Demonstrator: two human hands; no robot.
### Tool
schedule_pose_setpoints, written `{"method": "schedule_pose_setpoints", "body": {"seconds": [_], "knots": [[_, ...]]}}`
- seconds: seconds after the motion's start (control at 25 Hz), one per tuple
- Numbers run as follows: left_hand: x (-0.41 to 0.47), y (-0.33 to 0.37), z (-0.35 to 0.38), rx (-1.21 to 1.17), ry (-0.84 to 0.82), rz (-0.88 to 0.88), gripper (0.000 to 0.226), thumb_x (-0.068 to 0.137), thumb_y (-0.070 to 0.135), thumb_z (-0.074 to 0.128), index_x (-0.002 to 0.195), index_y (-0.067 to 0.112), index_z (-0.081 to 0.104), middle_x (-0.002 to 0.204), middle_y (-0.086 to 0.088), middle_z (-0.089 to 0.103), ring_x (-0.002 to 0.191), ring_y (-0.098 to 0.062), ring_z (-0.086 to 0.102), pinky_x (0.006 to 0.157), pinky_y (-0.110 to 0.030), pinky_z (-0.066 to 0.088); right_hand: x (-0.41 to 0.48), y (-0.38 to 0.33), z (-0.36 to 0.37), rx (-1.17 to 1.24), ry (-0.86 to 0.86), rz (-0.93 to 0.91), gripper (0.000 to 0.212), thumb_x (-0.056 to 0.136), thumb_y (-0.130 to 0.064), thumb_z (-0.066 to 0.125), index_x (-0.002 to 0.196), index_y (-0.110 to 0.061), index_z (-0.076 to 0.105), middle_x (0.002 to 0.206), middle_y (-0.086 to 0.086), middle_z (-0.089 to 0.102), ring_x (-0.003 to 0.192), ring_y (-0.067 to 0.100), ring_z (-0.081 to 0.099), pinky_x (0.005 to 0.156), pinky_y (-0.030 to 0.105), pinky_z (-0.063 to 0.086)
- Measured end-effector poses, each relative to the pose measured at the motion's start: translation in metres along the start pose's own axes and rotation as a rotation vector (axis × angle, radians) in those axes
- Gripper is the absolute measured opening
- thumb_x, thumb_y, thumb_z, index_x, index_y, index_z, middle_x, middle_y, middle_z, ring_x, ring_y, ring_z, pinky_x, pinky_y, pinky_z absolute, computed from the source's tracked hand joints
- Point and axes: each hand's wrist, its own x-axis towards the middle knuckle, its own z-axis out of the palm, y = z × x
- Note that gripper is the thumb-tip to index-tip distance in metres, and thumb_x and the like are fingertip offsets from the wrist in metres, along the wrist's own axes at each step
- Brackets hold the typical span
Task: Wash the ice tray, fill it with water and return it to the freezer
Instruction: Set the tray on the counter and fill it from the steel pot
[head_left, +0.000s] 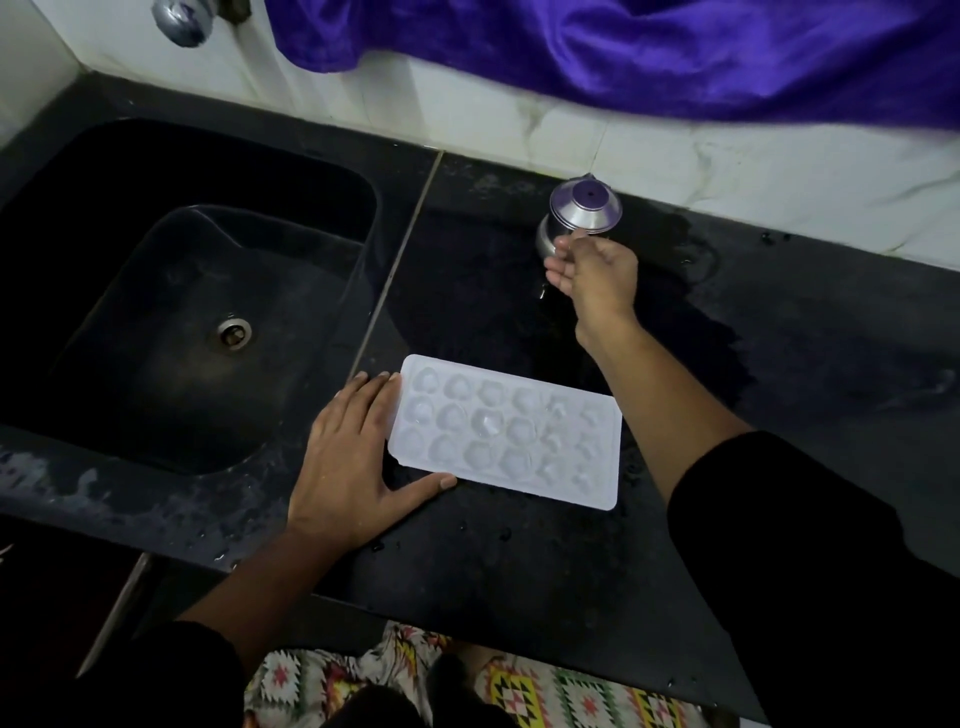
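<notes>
Nearest, at 6 o'clock: patterned cloth (571, 696) in red, yellow and green diamonds, below the front edge of the wet black stone surface (519, 571). Just beyond, at centre: flat white translucent plastic ice tray (506, 434), lying on the surface with cells up, long side roughly from 9 to 3 o'clock. Water in the cells or not: impossible to tell.

At the tray's 9 o'clock end: left hand (353, 462), palm down, fingers (374, 400) straight against the short edge, thumb along the near edge. Gripping nothing; probably bracing the tray against sliding on wet stone.

Farther, at 1 o'clock: right hand (597, 275), fingers (558, 260) loosely spread, tips at the side of a lidded steel pot (584, 208) with purple knob, not yet wrapped round it. Likely reaching for water to fill the tray.

At 9 to 10 o'clock: deep black sink (130, 270). Farthest: chrome tap (182, 18) at 11 o'clock, purple satin cloth (623, 52) draped at 12 to 2 o'clock.
</notes>
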Motion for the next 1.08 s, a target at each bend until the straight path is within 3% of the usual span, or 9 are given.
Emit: {"method": "schedule_pose_setpoints", "body": {"seconds": [0.12, 0.32, 0.52, 0.72, 1.08], "knots": [[0.0, 0.0, 0.0, -0.006, -0.003, 0.0, 0.119, 0.076, 0.094, 0.051, 0.162, 0.015, 0.029, 0.167, -0.001, 0.033, 0.158, -0.019, 0.019, 0.127, -0.046, 0.02, 0.007, -0.001, 0.001, 0.077, 0.084, 0.026, 0.016, 0.101, -0.016, 0.066, 0.086, -0.011, 0.068, 0.087, 0.006, 0.075, 0.084, 0.024, 0.076, 0.08, 0.033, 0.064], [0.0, 0.0, -0.001, -0.004, 0.005, 0.003, 0.118, 0.076, 0.093, 0.051, 0.162, 0.015, 0.029, 0.166, -0.001, 0.034, 0.158, -0.018, 0.02, 0.127, -0.047, 0.021, 0.008, -0.003, -0.005, 0.076, 0.12, 0.046, 0.023, 0.095, -0.024, 0.076, 0.087, -0.012, 0.059, 0.089, 0.009, 0.074, 0.084, 0.026, 0.078, 0.08, 0.04, 0.066], [-0.001, 0.0, -0.001, 0.001, 0.002, 0.004, 0.118, 0.076, 0.094, 0.048, 0.163, 0.017, 0.028, 0.167, -0.001, 0.034, 0.158, -0.019, 0.019, 0.127, -0.047, 0.021, -0.016, -0.014, -0.028, -0.005, 0.03, 0.108, 0.032, 0.099, -0.038, 0.069, 0.113, -0.011, 0.062, 0.111, 0.008, 0.07, 0.098, 0.027, 0.075, 0.081, 0.042, 0.066], [-0.002, 0.001, -0.002, 0.012, -0.005, 0.003, 0.12, 0.076, 0.096, 0.044, 0.163, 0.015, 0.027, 0.167, -0.003, 0.033, 0.158, -0.021, 0.02, 0.128, -0.044, 0.018, -0.069, -0.02, -0.082, -0.076, -0.027, 0.154, 0.023, 0.101, -0.033, 0.068, 0.114, -0.015, 0.068, 0.116, 0.007, 0.071, 0.103, 0.023, 0.074, 0.086, 0.04, 0.064], [-0.004, 0.002, -0.003, 0.001, 0.009, -0.002, 0.121, 0.075, 0.096, 0.043, 0.162, 0.013, 0.029, 0.167, -0.006, 0.032, 0.158, -0.022, 0.019, 0.127, -0.042, 0.014, -0.145, 0.014, -0.143, -0.319, -0.004, 0.219, 0.011, 0.104, -0.017, 0.057, 0.105, -0.021, 0.068, 0.114, 0.005, 0.071, 0.102, 0.024, 0.072, 0.076, 0.036, 0.063]]}}
